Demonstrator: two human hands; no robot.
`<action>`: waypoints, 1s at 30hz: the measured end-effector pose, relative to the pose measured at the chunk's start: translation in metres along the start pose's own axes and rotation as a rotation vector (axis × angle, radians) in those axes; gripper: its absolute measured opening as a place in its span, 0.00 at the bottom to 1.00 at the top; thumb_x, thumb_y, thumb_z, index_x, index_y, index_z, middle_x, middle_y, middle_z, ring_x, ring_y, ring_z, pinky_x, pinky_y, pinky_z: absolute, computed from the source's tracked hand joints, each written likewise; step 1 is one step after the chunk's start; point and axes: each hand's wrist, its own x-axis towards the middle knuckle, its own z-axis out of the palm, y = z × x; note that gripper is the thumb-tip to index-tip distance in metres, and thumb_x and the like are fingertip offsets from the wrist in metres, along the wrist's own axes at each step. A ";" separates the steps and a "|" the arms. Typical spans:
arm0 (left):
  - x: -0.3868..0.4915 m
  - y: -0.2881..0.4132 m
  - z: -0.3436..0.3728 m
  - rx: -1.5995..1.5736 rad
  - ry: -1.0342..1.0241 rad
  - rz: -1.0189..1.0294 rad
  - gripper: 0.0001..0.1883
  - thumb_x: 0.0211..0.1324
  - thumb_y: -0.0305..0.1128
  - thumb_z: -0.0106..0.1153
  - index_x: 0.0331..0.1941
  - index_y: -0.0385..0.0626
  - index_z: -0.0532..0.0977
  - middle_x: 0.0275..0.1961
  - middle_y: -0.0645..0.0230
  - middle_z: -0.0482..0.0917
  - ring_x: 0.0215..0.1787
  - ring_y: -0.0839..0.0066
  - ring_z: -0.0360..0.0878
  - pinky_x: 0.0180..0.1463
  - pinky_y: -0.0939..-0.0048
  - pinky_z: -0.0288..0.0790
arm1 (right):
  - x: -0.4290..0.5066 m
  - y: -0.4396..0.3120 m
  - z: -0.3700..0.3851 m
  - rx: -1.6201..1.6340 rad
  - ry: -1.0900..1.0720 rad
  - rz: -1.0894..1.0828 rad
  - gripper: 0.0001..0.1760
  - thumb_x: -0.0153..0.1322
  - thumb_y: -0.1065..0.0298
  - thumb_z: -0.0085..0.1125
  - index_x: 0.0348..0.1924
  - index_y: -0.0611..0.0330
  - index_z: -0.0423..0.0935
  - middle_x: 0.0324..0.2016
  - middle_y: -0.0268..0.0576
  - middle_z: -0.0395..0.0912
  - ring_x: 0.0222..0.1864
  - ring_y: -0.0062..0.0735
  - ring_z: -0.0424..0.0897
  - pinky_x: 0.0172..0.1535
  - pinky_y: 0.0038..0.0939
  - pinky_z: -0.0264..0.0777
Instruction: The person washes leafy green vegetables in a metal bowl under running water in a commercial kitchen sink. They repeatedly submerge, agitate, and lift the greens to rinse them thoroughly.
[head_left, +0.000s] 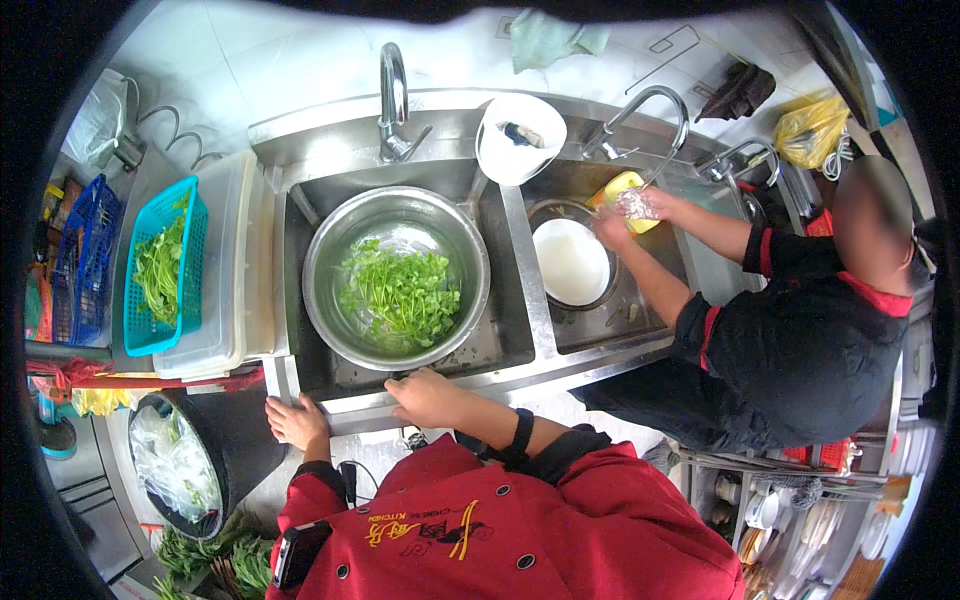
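My left hand (298, 421) rests on the front left corner of the steel sink (346, 414), fingers apart and holding nothing. Further right, my right hand (429, 397) lies at the sink's front rim with its fingers bent; whether it grips the rim I cannot tell. Just beyond it, in the left basin, stands a large stainless steel bowl (321, 315). Leafy green herbs (401, 292), which look like cilantro, lie inside that bowl in what looks like water. Behind the bowl rises a chrome faucet (393, 90).
A co-worker's hands (630, 214) hold something pale over the right basin, beside a white bowl (571, 262) and a yellow container (626, 184). A white bucket (521, 154) stands behind the divider. Left are a turquoise basket (139, 330) of greens and a lined black bin (240, 442).
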 end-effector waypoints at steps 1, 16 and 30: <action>0.000 0.000 0.000 -0.009 -0.011 -0.006 0.37 0.55 0.49 0.53 0.64 0.41 0.56 0.64 0.57 0.61 0.65 0.58 0.59 0.65 0.54 0.53 | 0.000 -0.001 0.000 0.001 0.002 -0.003 0.24 0.65 0.59 0.58 0.46 0.69 0.69 0.30 0.55 0.79 0.37 0.53 0.78 0.45 0.46 0.68; 0.001 -0.002 0.004 0.008 -0.021 -0.004 0.38 0.55 0.51 0.51 0.65 0.42 0.55 0.65 0.57 0.61 0.65 0.57 0.58 0.66 0.53 0.53 | 0.011 -0.034 0.020 -0.059 -0.131 -0.140 0.25 0.63 0.57 0.62 0.43 0.69 0.70 0.30 0.53 0.80 0.38 0.53 0.79 0.45 0.49 0.69; 0.001 -0.001 0.003 -0.016 -0.021 -0.007 0.38 0.55 0.51 0.51 0.65 0.41 0.55 0.65 0.56 0.61 0.66 0.58 0.58 0.65 0.52 0.52 | 0.012 -0.044 0.031 -0.079 -0.223 -0.182 0.24 0.63 0.57 0.61 0.44 0.68 0.70 0.30 0.53 0.79 0.38 0.51 0.79 0.46 0.51 0.68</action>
